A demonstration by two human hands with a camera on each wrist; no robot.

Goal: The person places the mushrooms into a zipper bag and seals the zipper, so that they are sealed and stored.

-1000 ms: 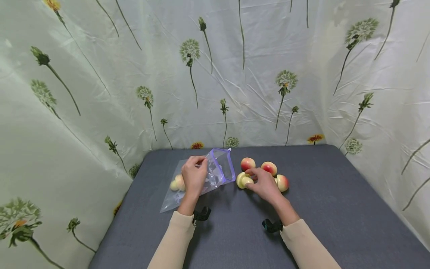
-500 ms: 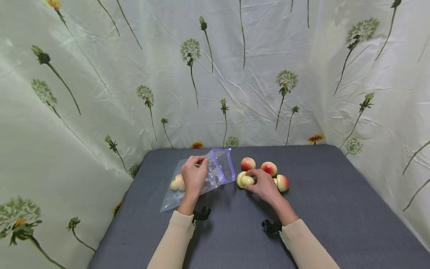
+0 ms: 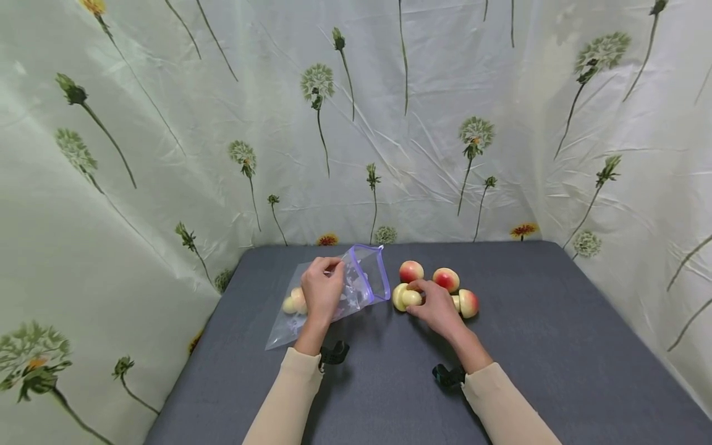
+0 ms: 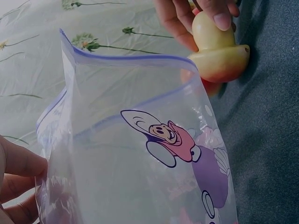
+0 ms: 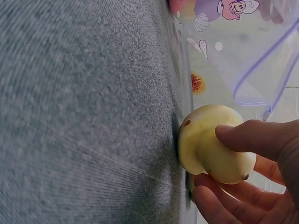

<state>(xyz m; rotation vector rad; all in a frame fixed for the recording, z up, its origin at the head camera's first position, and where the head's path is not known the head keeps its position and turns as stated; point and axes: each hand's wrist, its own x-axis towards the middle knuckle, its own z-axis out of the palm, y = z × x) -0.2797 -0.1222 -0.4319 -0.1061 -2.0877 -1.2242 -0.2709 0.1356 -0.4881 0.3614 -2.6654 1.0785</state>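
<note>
My left hand [image 3: 321,290] pinches the upper side of a clear zip bag [image 3: 356,290] with a purple zip edge. The bag's mouth gapes to the right; cartoon prints [image 4: 170,140] show on its side in the left wrist view. Inside its lower part lies a toy mushroom [image 3: 298,301], partly hidden by my left hand. Just right of the mouth, my right hand [image 3: 438,307] grips the pale stem of another toy mushroom [image 5: 224,154] between thumb and fingers. That mushroom's cap appears to touch the dark cloth.
Behind and beside my right hand lie more toy mushrooms: one red-capped mushroom [image 3: 411,271], a second mushroom [image 3: 446,279] and a third mushroom [image 3: 469,303]. Dark grey cloth [image 3: 545,346] covers the table. A white curtain [image 3: 423,154] with dandelion prints hangs behind and at the sides.
Almost nothing differs: the view shifts slightly, while both hands, the bag and the toy mushrooms keep their places.
</note>
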